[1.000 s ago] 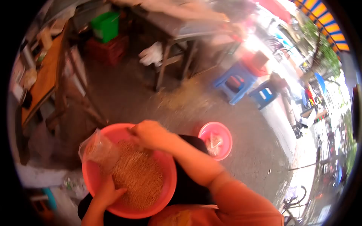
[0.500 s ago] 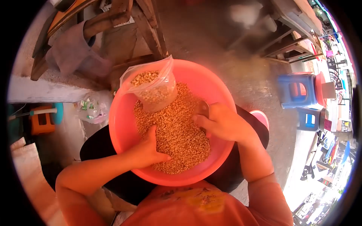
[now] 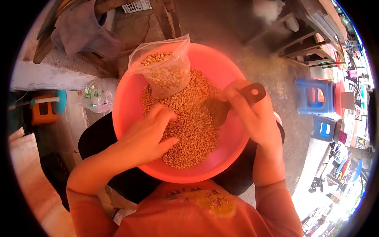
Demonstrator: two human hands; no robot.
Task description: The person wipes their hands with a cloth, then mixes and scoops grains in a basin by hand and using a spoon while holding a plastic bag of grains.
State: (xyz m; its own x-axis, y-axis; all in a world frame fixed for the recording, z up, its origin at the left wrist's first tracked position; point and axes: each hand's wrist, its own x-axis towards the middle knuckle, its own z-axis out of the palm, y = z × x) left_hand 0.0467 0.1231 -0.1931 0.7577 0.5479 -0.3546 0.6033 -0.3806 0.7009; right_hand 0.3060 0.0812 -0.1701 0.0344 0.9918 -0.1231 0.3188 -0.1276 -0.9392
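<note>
A wide pink basin (image 3: 237, 146) rests on my lap with a heap of small golden-brown grains (image 3: 189, 146), kind unclear. Inside it, toward the far left, a clear zip bag (image 3: 167, 77) stands upright with its mouth open, partly filled with similar grains. My left hand (image 3: 148, 132) hovers over the heap's left side, fingers curved and apart, holding nothing. On the right, my right hand (image 3: 252, 114) grips the handle of a flat, dark paddle-like scoop (image 3: 219, 110) with a hole in the handle's end. Its broad blade meets the grains; some of its edge is hard to make out.
Blue plastic stools (image 3: 314, 96) stand on the floor to the right. A wooden bench frame with a grey cloth (image 3: 81, 33) is at upper left. Left of the basin lie a clear plastic bag (image 3: 96, 98) and an orange stool (image 3: 43, 108). Wooden furniture (image 3: 312, 47) stands upper right.
My left hand has lifted from the grains. My right hand has turned, bringing the scoop's handle and blade into view. The whole view has shifted slightly.
</note>
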